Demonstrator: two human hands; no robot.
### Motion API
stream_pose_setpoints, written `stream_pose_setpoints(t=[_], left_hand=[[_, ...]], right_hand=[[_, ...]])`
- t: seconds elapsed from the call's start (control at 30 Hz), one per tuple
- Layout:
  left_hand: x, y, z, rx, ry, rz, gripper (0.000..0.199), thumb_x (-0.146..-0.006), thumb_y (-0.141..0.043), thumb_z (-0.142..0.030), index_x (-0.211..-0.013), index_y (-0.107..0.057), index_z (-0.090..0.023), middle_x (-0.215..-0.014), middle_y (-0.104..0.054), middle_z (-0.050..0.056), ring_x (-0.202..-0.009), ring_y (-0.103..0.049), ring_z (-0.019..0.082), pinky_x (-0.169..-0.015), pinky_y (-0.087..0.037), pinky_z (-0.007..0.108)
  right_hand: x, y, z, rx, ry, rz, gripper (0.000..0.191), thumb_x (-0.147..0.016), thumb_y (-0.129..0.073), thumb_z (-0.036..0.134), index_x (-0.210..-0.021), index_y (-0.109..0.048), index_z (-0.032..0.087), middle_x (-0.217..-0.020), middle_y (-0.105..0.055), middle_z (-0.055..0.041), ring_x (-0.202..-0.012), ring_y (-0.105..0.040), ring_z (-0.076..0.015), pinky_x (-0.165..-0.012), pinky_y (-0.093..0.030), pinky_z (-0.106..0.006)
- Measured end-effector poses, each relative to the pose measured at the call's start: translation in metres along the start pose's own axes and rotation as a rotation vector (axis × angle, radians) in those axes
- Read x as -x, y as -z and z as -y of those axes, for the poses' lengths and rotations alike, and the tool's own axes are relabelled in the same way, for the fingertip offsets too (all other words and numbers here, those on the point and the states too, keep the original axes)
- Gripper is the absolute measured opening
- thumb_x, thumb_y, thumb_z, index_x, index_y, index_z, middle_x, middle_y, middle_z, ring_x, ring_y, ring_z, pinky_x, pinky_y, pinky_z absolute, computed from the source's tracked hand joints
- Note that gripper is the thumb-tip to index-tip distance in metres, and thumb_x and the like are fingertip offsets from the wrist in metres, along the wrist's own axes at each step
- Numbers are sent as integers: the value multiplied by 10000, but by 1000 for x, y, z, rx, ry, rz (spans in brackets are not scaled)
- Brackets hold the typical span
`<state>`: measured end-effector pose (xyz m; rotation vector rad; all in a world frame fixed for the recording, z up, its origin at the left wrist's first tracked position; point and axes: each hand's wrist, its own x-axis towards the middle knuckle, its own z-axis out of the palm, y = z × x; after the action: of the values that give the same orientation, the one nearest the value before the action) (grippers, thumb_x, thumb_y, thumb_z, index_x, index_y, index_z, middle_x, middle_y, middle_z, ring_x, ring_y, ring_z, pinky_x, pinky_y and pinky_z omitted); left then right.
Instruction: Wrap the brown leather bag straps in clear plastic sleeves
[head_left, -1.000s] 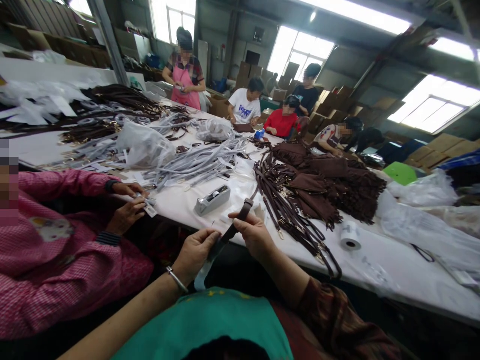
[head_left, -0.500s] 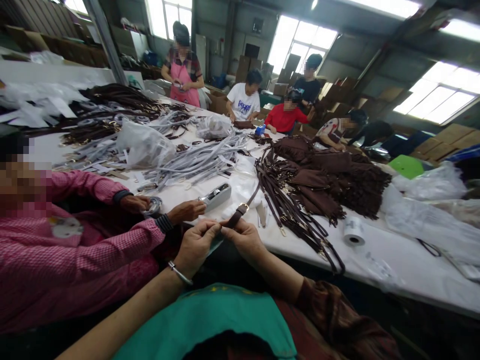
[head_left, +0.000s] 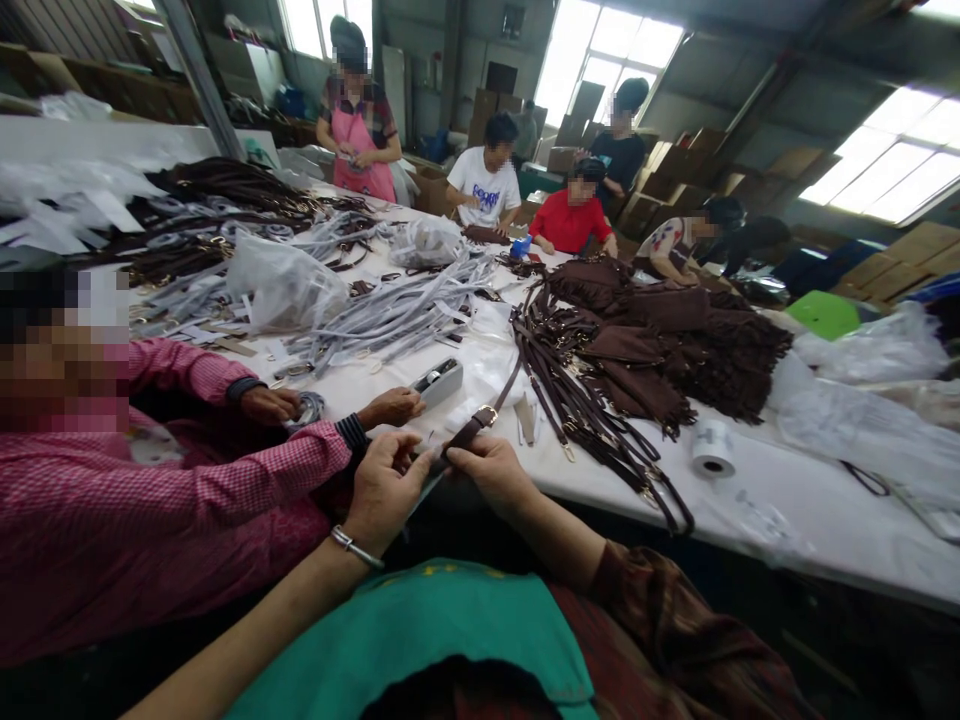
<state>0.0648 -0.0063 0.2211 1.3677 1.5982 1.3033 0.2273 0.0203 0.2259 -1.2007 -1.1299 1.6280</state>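
Pinching the strap [head_left: 466,433] firmly between thumb and fingers of the right hand [head_left: 496,478], near the table's [head_left: 772,490] edge. Curling the left hand [head_left: 386,490] at its lower end, with fingers slightly parted (impossible to tell whether gripping). Passing upward through a buckle [head_left: 487,415], right of the dispenser [head_left: 439,384].

You're in a workshop: brown bags [head_left: 660,325] and straps [head_left: 547,347] heap the long tabletop [head_left: 832,535] (several co-workers [head_left: 574,218] around it), cardboard boxes [head_left: 924,243] stacked behind.
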Motion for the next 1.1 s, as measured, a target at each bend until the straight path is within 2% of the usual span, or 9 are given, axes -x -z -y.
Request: stream_pose_setpoints(t=[0.03, 0.1, 0.2, 0.27, 0.47, 0.63, 0.77, 0.97, 1.1], left_hand=[[1, 1, 1, -40, 16, 15, 262, -723, -765, -402, -870, -685, -200, -723, -625, 9, -622, -551, 150, -590, -432, 247], [5, 4, 1, -65, 65, 128, 259, -764, -721, -447, -799, -659, -198, -657, -612, 0, -591, -547, 147, -555, -412, 242], [9, 3, 1, -18, 158, 250, 322, -755, -716, -504, -791, -656, -189, -675, -642, 11, -607, -579, 157, -545, -426, 240], [10, 2, 2, 48, 234, 248, 369, -722, -738, -528, -798, -656, -176, -691, -658, 22, -608, -593, 163, -539, -445, 241], [10, 1, 5, 225, 410, 197, 430, -705, -737, -560, -797, -662, -147, -749, -702, 60, -670, -653, 184, -575, -534, 257], [10, 0, 9, 235, 452, 191, 387, -671, -769, -483, -825, -684, -139, -753, -703, 66, -649, -656, 185, -524, -529, 247], [10, -3, 11, 243, 489, 169, 314, -628, -790, -404, -753, -690, -134, -642, -664, 31, -535, -600, 140, -466, -472, 215], [13, -4, 1, 420, 643, 183, 288, -590, -795, -340, -722, -645, -132, -616, -621, 2, -524, -567, 105, -495, -461, 209], [15, -4, -6, 476, 671, 214, 263, -583, -785, -294, -704, -614, -135, -612, -592, -14, -523, -552, 90, -508, -449, 202]], right_hand=[[-1, 0, -2, 30, 27, -17, 249, -701, -732, 372, -762, -738, 131, -605, -678, -39, -545, -602, -153, -568, -486, -279], [-2, -1, -5, 105, 107, -45, 202, -730, -712, 343, -755, -745, 145, -646, -693, -45, -591, -618, -167, -592, -491, -285], [-1, -4, -9, 204, 243, -70, 133, -742, -706, 281, -799, -767, 177, -794, -733, -47, -753, -657, -199, -729, -513, -311], [1, -6, -9, 207, 264, -54, 129, -748, -700, 267, -817, -771, 185, -827, -738, -43, -798, -661, -207, -774, -511, -322], [6, -7, -14, 95, 175, 44, 218, -798, -648, 345, -782, -751, 154, -745, -711, -50, -697, -637, -192, -681, -504, -311], [9, -9, -21, 334, 377, 4, 246, -854, -600, 314, -698, -729, 174, -704, -670, -48, -700, -592, -184, -685, -469, -305], [13, -10, -20, 494, 538, 26, 210, -885, -562, 276, -847, -759, 212, -855, -695, -70, -840, -614, -213, -797, -473, -336], [12, -8, -27, 532, 551, -17, 190, -882, -574, 269, -874, -757, 223, -869, -674, -85, -870, -603, -225, -825, -471, -344], [8, -5, -29, 597, 569, 3, 229, -909, -527, 269, -905, -748, 208, -913, -655, -104, -895, -598, -230, -842, -477, -363]])
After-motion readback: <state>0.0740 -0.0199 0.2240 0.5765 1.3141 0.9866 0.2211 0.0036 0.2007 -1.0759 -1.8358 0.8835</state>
